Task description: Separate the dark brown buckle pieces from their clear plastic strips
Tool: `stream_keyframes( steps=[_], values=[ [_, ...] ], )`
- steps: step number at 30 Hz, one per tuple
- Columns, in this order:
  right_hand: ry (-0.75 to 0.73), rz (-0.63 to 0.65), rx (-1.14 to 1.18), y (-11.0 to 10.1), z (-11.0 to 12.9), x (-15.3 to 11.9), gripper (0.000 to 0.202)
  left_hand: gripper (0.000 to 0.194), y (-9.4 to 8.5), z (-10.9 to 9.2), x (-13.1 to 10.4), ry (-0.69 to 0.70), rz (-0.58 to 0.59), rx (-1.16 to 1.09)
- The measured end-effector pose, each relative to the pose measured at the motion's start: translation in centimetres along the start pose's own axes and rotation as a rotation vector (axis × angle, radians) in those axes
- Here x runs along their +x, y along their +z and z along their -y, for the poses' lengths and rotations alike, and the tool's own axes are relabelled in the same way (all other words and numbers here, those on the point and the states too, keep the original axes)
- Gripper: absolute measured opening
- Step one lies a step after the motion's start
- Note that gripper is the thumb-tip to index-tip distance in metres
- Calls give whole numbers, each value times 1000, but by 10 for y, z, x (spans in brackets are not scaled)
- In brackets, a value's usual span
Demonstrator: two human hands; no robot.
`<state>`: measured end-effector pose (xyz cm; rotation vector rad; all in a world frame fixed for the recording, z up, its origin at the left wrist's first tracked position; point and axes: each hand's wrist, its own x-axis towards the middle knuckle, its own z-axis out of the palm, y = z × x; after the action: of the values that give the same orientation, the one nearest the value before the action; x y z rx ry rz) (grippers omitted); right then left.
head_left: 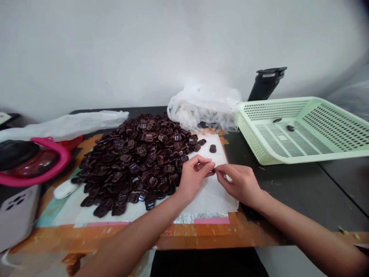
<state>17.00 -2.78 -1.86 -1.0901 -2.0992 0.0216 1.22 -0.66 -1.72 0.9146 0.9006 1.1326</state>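
Note:
My left hand (193, 175) and my right hand (240, 182) meet over white paper (206, 202), fingertips almost touching. Between them is a small dark brown piece (213, 170), mostly hidden by the fingers. The left thumb and fingers pinch it, and the right thumb and forefinger close on its right side. A large heap of glossy dark brown slotted pieces (138, 157) lies left of my hands. One loose dark brown piece (212, 148) rests on the paper just beyond my fingers.
At right stands a pale green plastic basket (314, 159) with two dark pieces inside. Behind are a clear plastic bag (204, 105) and a black container (266, 84). At left lie a phone (19, 217), a white mouse-like object (65, 189) and a pink-handled pot (65, 157).

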Motion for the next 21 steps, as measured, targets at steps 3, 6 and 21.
stream_keyframes(
  steps=[3,6,21],
  values=[
    [16,56,94,-3,-2,-1,9,21,1,-1,-1,6,-6,22],
    [70,107,213,-5,-3,-2,7,21,2,-1,-2,12,-16,27],
    [610,-27,964,1,-2,7,17,41,-2,-2,1,87,34,121]
  ],
)
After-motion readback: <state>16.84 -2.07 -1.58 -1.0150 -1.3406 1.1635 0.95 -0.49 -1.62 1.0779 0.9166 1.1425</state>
